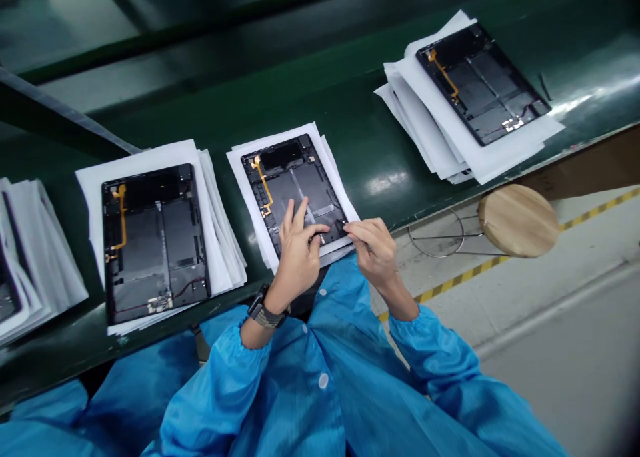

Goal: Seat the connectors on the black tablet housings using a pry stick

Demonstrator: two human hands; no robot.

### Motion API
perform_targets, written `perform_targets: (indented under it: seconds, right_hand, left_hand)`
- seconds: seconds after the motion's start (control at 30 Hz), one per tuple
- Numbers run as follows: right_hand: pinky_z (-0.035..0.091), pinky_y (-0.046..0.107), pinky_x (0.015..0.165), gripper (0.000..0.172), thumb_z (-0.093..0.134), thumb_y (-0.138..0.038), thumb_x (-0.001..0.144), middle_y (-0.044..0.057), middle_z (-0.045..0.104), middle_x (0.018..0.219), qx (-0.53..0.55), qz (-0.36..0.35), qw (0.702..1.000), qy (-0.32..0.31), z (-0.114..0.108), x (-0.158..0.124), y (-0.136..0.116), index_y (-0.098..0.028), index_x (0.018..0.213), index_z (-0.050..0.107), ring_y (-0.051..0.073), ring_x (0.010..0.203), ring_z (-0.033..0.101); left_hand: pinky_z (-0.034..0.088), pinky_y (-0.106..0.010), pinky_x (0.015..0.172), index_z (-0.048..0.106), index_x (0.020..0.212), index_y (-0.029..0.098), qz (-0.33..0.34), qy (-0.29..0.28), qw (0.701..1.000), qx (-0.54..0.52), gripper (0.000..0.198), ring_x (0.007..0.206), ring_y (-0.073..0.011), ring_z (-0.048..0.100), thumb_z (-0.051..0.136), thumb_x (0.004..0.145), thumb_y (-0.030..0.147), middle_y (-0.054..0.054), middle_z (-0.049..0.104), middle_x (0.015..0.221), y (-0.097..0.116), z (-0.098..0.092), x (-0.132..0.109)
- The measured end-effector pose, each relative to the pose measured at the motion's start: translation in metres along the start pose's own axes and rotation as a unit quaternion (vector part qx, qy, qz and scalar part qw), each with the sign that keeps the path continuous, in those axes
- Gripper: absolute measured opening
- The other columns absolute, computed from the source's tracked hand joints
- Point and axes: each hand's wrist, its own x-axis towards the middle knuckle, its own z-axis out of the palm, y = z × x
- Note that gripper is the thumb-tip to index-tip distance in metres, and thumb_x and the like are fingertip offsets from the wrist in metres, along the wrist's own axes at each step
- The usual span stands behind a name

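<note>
1. Head view: the casing point(281, 184) lies inside-up on stacked paper point(331, 170) near the tabletop point(380, 177) edge, between a left casing point(140, 257) and a right casing point(481, 87).
2. Left hand point(299, 250): fingers spread apart over the casing's lower part. Right hand point(376, 249): fingertips pinched together at its near right corner; whether they clamp a part cannot be told.
3. Risks, as judged: uneven pressure could slide the loose paper, shifting the casing; a catching finger might crease the pale strip point(299, 187).
4. Writing: no brand or label is legible, even on the watch point(257, 304).
</note>
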Motion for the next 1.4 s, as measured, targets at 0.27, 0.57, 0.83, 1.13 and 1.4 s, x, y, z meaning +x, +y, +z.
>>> perform_targets:
  seconds: [0.27,0.57,0.83,1.13,1.4]
  right_hand:
    - [0.058,0.043,0.081,0.027,0.062,-0.009,0.099,0.007,0.081,0.104,-0.005,-0.003,1.000,0.026,0.000,-0.001,-0.002,-0.026,0.115,0.075,0.024,0.092,0.070]
    - [0.058,0.044,0.081,0.021,0.062,-0.013,0.100,0.005,0.082,0.099,0.005,-0.011,1.000,-0.006,-0.003,0.004,-0.006,-0.026,0.109,0.076,0.024,0.091,0.070]
    - [0.057,0.044,0.083,0.022,0.060,-0.015,0.101,0.006,0.082,0.101,0.008,0.003,1.000,-0.008,-0.001,0.004,-0.002,-0.026,0.111,0.076,0.025,0.092,0.070]
    - [0.057,0.042,0.082,0.022,0.061,-0.013,0.101,0.005,0.081,0.100,0.010,0.021,0.999,0.023,0.002,0.003,-0.007,-0.027,0.111,0.075,0.024,0.089,0.070]
    - [0.057,0.043,0.081,0.018,0.060,-0.017,0.102,0.005,0.081,0.097,0.003,0.042,0.998,0.037,0.004,0.003,-0.010,-0.026,0.106,0.075,0.023,0.086,0.070]
  left_hand:
    - [0.018,-0.067,0.130,0.073,0.115,0.024,0.014,0.009,1.000,0.013,0.030,0.166,-0.0291,0.011,0.049,0.100,0.014,-0.006,0.031,0.174,0.000,0.001,-0.001]
    - [0.016,-0.069,0.130,0.075,0.111,0.026,0.008,0.003,1.000,0.003,0.032,0.166,-0.0295,0.011,0.049,0.098,0.012,-0.003,0.033,0.173,0.000,0.000,0.000]
    - [0.016,-0.068,0.131,0.078,0.108,0.026,0.026,-0.010,1.000,0.009,0.035,0.166,-0.0294,0.011,0.048,0.098,0.010,-0.002,0.032,0.173,-0.001,-0.003,-0.001]
    - [0.023,-0.063,0.132,0.077,0.116,0.025,0.056,0.009,0.998,0.006,0.039,0.165,-0.0253,0.018,0.042,0.102,0.014,-0.004,0.039,0.170,-0.006,-0.006,-0.010]
    - [0.021,-0.066,0.131,0.077,0.119,0.026,0.104,0.001,0.993,0.064,0.046,0.165,-0.0272,0.015,0.041,0.099,0.005,-0.004,0.038,0.171,-0.012,-0.006,-0.014]
